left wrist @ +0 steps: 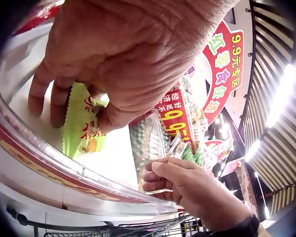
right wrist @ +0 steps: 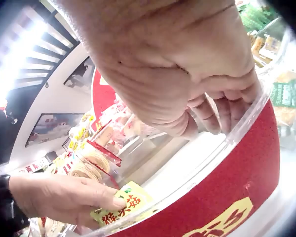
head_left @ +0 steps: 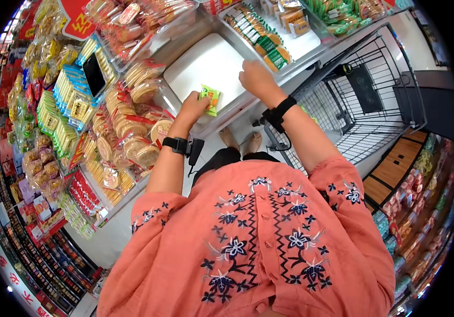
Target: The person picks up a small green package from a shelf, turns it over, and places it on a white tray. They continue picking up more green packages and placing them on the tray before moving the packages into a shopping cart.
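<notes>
My left hand pinches a small green snack packet over the front left part of a white-bottomed tray. In the left wrist view, the thumb and fingers of this hand lie on either side of the packet, which has red lettering. Over the tray's right side is my right hand, its fingers loosely bent with nothing visible between them. The right wrist view has this hand near the clear rim, fingers hanging inward. Whether it touches the rim, I cannot tell.
Wrapped round biscuits and blue packs fill the display at left, with a dark phone-like device on it. Green-banded packs lie in the adjoining tray. A wire shopping cart stands at right.
</notes>
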